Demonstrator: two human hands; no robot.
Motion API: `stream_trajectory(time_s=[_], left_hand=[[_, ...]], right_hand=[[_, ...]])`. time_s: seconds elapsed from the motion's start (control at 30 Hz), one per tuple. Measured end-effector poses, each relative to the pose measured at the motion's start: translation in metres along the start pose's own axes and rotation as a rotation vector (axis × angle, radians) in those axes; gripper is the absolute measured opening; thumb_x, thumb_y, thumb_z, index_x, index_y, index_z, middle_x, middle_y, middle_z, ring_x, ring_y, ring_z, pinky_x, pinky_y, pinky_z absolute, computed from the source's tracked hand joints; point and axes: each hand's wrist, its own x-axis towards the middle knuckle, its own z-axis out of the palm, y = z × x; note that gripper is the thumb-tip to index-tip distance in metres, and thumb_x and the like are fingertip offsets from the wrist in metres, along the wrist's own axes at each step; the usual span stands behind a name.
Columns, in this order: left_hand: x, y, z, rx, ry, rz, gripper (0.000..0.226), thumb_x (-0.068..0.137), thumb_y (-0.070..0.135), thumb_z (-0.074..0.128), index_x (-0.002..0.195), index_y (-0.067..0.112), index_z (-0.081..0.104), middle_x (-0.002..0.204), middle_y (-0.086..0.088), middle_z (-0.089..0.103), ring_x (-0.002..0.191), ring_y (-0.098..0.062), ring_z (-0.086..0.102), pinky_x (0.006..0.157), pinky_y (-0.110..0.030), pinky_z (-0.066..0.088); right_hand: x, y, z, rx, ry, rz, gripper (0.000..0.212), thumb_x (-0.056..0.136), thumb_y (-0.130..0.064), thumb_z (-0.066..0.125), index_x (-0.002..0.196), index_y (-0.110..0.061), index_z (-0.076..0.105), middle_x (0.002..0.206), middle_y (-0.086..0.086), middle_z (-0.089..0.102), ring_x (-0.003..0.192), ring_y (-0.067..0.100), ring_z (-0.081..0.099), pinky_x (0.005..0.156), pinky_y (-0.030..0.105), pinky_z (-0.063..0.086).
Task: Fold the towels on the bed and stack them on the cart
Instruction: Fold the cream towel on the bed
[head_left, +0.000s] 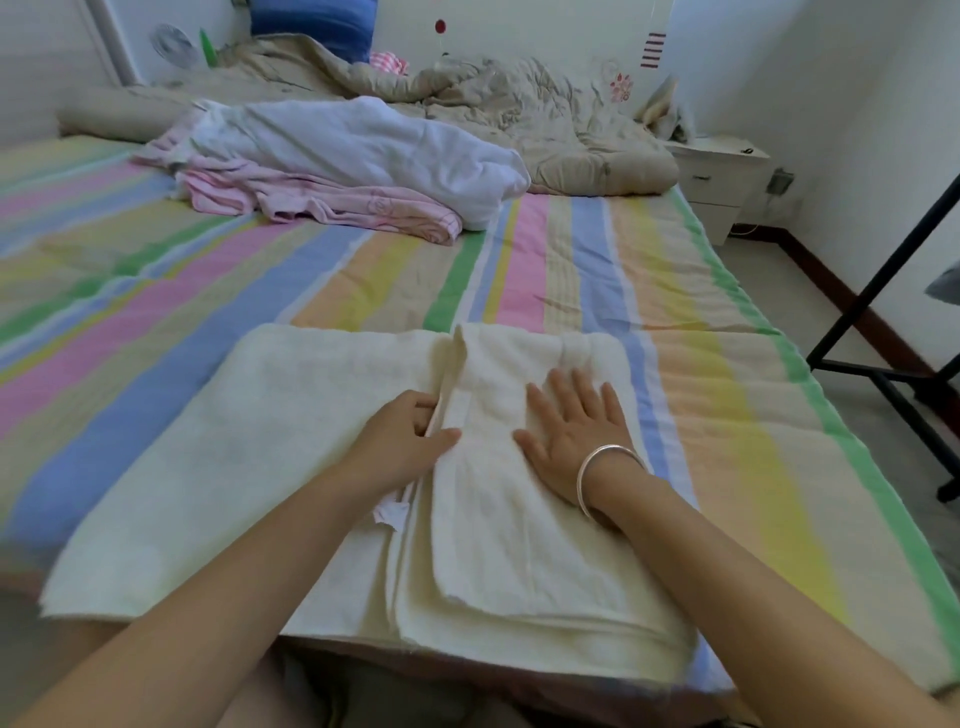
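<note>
A cream towel (249, 457) lies spread on the near part of the striped bed (675, 291), its right part folded over into a thicker layer. My left hand (410, 441) pinches the folded edge near the towel's middle, fingers curled round the hem. My right hand (571, 436) lies flat on the folded layer, fingers spread, a silver bangle on the wrist. Farther up the bed, a white towel (363, 150) is heaped on a pink towel (332, 202), both unfolded.
A rumpled beige quilt (519, 109) and a blue pillow (317, 21) fill the head of the bed. A white nightstand (722, 182) stands at the far right. A black metal frame (883, 332) stands on the floor to the right of the bed.
</note>
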Motion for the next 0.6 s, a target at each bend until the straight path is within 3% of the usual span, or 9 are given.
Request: stream_trajectory(time_s=[0.13, 0.23, 0.3, 0.43, 0.6], left_hand=[[-0.002, -0.010, -0.036, 0.019, 0.227, 0.049, 0.021, 0.089, 0.015, 0.065, 0.110, 0.015, 0.064, 0.094, 0.001, 0.068, 0.087, -0.023, 0.069, 0.078, -0.042, 0.059], [0.000, -0.023, -0.076, 0.215, 0.388, 0.067, 0.017, 0.089, 0.020, 0.063, 0.105, 0.023, 0.066, 0.099, 0.008, 0.067, 0.090, -0.016, 0.066, 0.084, -0.037, 0.054], [-0.001, -0.035, -0.102, 0.278, 0.455, 0.040, 0.016, 0.088, 0.020, 0.063, 0.102, 0.025, 0.066, 0.099, 0.009, 0.067, 0.093, -0.017, 0.064, 0.087, -0.036, 0.052], [-0.002, -0.062, -0.137, 0.306, 0.507, 0.005, 0.014, 0.089, 0.016, 0.063, 0.100, 0.023, 0.066, 0.100, 0.004, 0.067, 0.097, -0.019, 0.063, 0.090, -0.034, 0.049], [0.004, -0.070, -0.163, 0.039, 0.505, -0.070, 0.010, 0.090, 0.008, 0.062, 0.092, 0.016, 0.067, 0.100, -0.014, 0.071, 0.080, -0.021, 0.067, 0.090, -0.041, 0.054]], right_hand=[[0.010, -0.017, -0.022, 0.084, 0.064, 0.044, 0.064, 0.097, -0.057, 0.021, 0.153, -0.028, 0.011, 0.162, 0.004, -0.004, 0.148, 0.026, -0.012, 0.118, 0.049, -0.010], [0.025, -0.049, -0.025, 0.110, 0.205, -0.011, 0.067, 0.096, -0.061, 0.019, 0.154, -0.028, 0.008, 0.162, 0.000, -0.007, 0.147, 0.024, -0.016, 0.117, 0.050, -0.012], [0.041, -0.068, -0.017, 0.073, 0.190, -0.063, 0.074, 0.094, -0.065, 0.016, 0.155, -0.026, 0.003, 0.161, 0.003, -0.012, 0.147, 0.024, -0.018, 0.116, 0.052, -0.013], [0.068, -0.077, 0.005, -0.014, 0.067, -0.048, 0.081, 0.090, -0.070, 0.015, 0.154, -0.024, -0.002, 0.161, 0.008, -0.013, 0.147, 0.025, -0.016, 0.115, 0.057, -0.010], [0.064, -0.079, 0.000, -0.022, 0.045, -0.038, 0.079, 0.091, -0.068, 0.012, 0.154, -0.023, -0.003, 0.161, 0.009, -0.014, 0.147, 0.024, -0.017, 0.116, 0.056, -0.009]])
